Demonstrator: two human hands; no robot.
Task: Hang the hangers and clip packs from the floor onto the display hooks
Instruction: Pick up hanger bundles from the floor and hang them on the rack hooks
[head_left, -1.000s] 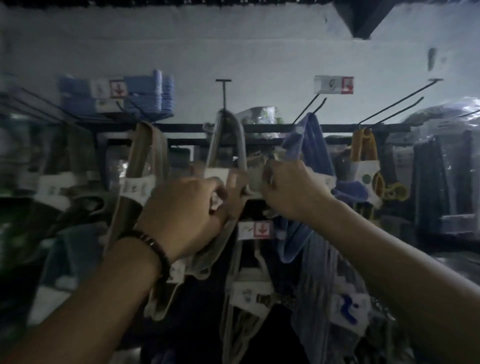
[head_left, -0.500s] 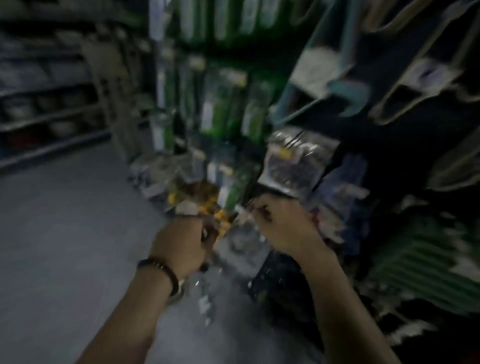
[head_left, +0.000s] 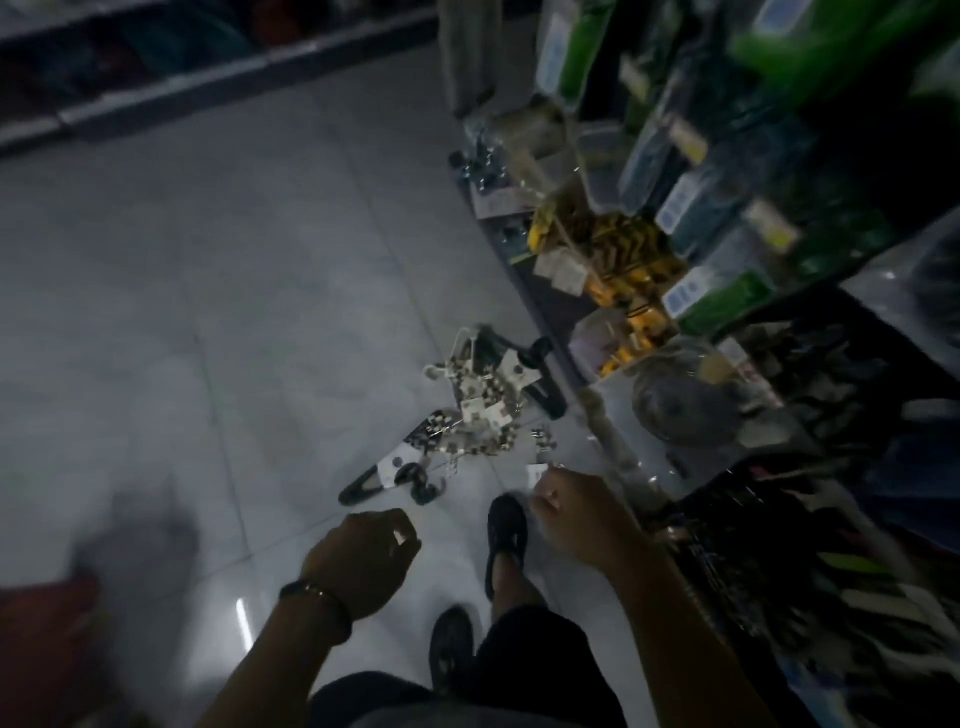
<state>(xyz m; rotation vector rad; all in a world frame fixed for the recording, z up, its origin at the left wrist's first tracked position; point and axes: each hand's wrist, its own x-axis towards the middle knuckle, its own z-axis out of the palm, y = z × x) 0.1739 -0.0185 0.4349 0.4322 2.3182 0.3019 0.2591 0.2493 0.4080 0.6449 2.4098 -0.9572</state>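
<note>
A pile of clip packs and hangers (head_left: 472, 410) lies on the pale tiled floor beside the rack's foot, with a dark hanger (head_left: 387, 480) at its near end and another (head_left: 540, 382) at its far end. My left hand (head_left: 366, 553), with a bracelet on the wrist, hovers low over the floor just short of the pile, fingers loosely curled around nothing. My right hand (head_left: 576, 512) hangs to the right of the pile, fingers curled; a small pale card shows at its fingertips, too blurred to tell whether it is held.
The display rack (head_left: 727, 249) with green, yellow and clear packs fills the right side. My two dark shoes (head_left: 506, 540) stand on the tiles just behind the pile. A low shelf edge (head_left: 171, 88) runs along the far side of the aisle. Something red (head_left: 47, 623) sits at bottom left.
I have let go of the hangers on the upper hooks. My view has swung down to the floor, and both hands have dropped toward the pile.
</note>
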